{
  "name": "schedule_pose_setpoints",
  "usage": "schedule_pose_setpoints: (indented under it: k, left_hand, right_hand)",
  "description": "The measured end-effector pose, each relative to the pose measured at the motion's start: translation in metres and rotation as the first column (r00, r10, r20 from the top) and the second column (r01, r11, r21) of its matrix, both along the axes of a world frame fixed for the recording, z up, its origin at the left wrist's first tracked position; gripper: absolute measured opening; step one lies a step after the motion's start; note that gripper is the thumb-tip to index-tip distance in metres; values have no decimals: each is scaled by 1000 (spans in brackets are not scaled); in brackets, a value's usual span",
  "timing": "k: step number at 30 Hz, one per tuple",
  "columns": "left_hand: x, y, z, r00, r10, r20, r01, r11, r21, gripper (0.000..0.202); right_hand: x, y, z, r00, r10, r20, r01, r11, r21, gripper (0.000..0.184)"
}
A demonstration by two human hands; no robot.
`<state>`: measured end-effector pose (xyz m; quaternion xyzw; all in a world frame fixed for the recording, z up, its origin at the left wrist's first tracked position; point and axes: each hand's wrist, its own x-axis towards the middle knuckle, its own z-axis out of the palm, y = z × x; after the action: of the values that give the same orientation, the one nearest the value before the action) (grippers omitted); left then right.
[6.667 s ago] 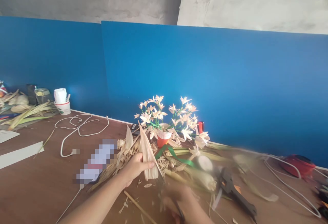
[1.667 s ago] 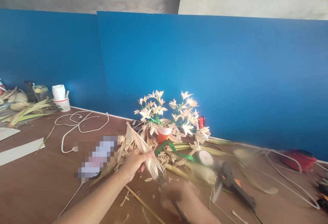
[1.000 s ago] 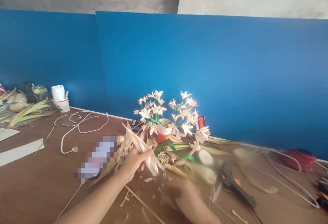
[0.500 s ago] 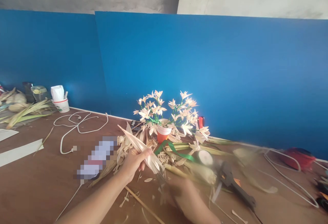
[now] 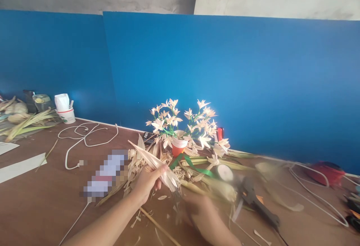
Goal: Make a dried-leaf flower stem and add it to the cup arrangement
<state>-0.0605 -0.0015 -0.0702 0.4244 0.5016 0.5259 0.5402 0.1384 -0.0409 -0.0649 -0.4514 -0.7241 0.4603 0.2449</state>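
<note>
A pale dried corn husk (image 5: pixel 153 159) is pinched between the thumb and fingers of my left hand (image 5: pixel 147 181), its pointed tip up and to the left. My right hand (image 5: pixel 198 208) is blurred, closed around what look like scissors (image 5: pixel 176 194); their dark blades meet the husk's lower right end. Just behind the hands lies a heap of husk pieces (image 5: pixel 135 167). Beyond it stands an orange and white cup (image 5: pixel 179 146) with husk flowers (image 5: pixel 170 120) on green stems. Small cut scraps (image 5: pixel 162 197) are scattered on the table below the husk.
To the right lie a glue gun (image 5: pixel 257 203), a white roll (image 5: pixel 225 172) and a green ribbon (image 5: pixel 197 167). White cables (image 5: pixel 84 137) and a pixelated phone-like object (image 5: pixel 105 174) are at left. A blue panel (image 5: pixel 225 69) borders the table's back.
The view has shifted very slightly. Both hands keep nearly the same place, with the husk still in the left and the blades at its end.
</note>
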Motion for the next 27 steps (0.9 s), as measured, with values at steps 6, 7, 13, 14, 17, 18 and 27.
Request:
schedule_pose_setpoints:
  k: [6,7,13,14,17,18,27]
  left_hand:
    - [2,-3,3,998,18,52,-16,999,-31,39]
    - [3,-3,3,998,22,57,-20,999,-30,39]
    - [5,-5,6,995,40,96,-33,997,-73,40]
    - [6,-5,6,994,41,105,-33,996,-80,40]
    - [7,-6,6,992,43,120,-31,995,-97,41]
    - [7,-6,6,991,45,123,-32,994,-107,41]
    - [10,-7,-1,985,50,165,-23,987,-158,38]
  right_hand:
    - [2,3,-2,1000,8,-15,-8,1000,-1,13]
    - [1,3,-2,1000,6,-17,-6,1000,4,14]
    - [1,3,-3,999,-33,-26,35,997,69,13]
    - [1,3,-4,999,-35,-26,37,997,73,12]
    - [1,3,-5,999,-40,-14,40,998,55,12]
    - [0,3,-6,999,-45,-6,46,998,42,12]
    - [-1,3,-8,997,-74,-3,74,994,78,14]
